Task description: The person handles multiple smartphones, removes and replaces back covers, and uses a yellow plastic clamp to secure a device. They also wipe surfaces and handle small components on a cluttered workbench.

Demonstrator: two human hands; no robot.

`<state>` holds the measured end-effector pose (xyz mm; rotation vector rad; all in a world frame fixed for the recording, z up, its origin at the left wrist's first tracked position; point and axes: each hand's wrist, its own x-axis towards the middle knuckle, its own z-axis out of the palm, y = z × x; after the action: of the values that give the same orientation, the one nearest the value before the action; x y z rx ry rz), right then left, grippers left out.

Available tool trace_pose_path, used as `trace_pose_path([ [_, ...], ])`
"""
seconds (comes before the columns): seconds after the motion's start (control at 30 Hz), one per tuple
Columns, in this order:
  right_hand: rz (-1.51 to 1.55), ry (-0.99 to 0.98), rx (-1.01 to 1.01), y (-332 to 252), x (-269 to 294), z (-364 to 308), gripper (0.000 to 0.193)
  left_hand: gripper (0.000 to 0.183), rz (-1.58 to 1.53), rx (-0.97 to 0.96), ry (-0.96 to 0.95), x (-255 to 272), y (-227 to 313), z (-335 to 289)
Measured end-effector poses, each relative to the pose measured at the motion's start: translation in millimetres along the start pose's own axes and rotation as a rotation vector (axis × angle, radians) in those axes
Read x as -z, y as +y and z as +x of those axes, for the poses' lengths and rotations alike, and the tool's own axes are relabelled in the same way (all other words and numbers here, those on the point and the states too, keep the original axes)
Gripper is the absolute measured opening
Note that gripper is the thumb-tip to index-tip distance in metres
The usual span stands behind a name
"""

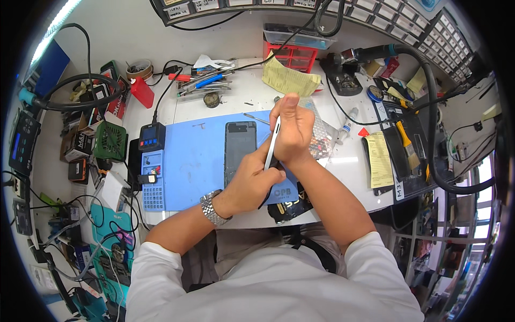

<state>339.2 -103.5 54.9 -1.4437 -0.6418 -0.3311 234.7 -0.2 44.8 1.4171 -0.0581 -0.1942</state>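
Note:
Both hands grip a slim phone with a whitish side frame. It is held up edge-on above a blue work mat, so its faces are mostly hidden. My left hand is closed round its lower part, and a metal-band watch circles that wrist. My right hand wraps the upper part, thumb up along the edge. Beneath, on the mat, lies a dark phone-sized panel, partly covered by my left hand. A thin screwdriver-like tool rests beside the panel's top corner.
A small black device with a screen stands at the mat's left corner. Tweezers and tools lie behind. A yellow paper leans near a red drawer box. At right are a brush and a thick black hose.

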Motion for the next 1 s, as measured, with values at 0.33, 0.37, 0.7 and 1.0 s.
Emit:
trace_pose_path([
  [0.33,0.154,0.078,-0.079,-1.9,5.3,-0.1,0.087,0.073,-0.423,0.089,-0.008,-19.8,-4.0,-12.4],
  [0.37,0.148,0.087,-0.092,-3.4,3.9,-1.3,0.087,0.073,-0.42,0.07,0.005,-22.2,-4.7,-14.2],
  [0.7,0.295,-0.008,-0.309,8.5,2.1,6.1,0.078,0.105,-0.271,0.036,0.023,-9.7,-6.6,1.1],
  [1.0,0.194,-0.199,-0.262,11.4,-11.1,-5.0,0.045,0.06,-0.588,-0.014,0.229,46.9,16.3,24.5],
])
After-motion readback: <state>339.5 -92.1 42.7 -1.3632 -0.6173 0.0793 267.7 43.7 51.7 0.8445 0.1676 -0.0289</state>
